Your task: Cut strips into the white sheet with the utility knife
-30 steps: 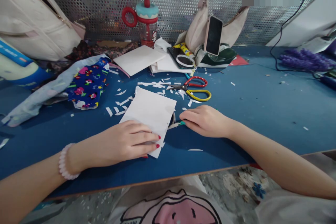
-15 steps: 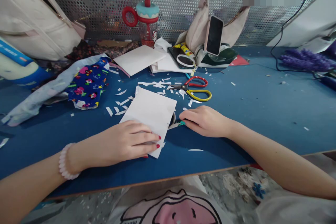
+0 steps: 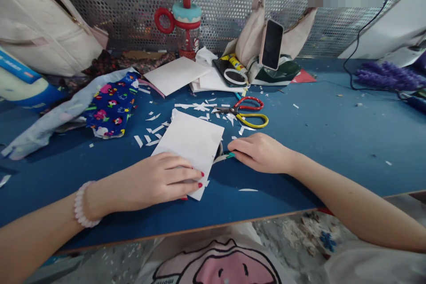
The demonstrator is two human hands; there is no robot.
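Observation:
My left hand [image 3: 159, 180] lies flat with fingers stretched out on the near part of a folded white paper [image 3: 191, 142], pressing it onto the blue table [image 3: 333, 142]. My right hand [image 3: 261, 153] rests just right of the paper with its fingers curled around a thin tool with a green tip [image 3: 224, 157]. The tool's point reaches under the paper's right edge. Most of the tool is hidden by my hand. A bead bracelet [image 3: 81, 206] circles my left wrist.
Red and yellow scissors [image 3: 248, 111] lie behind my right hand among several white paper scraps [image 3: 199, 107]. Further back are more white sheets [image 3: 176, 74], a tape roll [image 3: 235, 77], a propped phone [image 3: 271, 44], a drink bottle [image 3: 186, 22] and patterned cloth [image 3: 111, 106].

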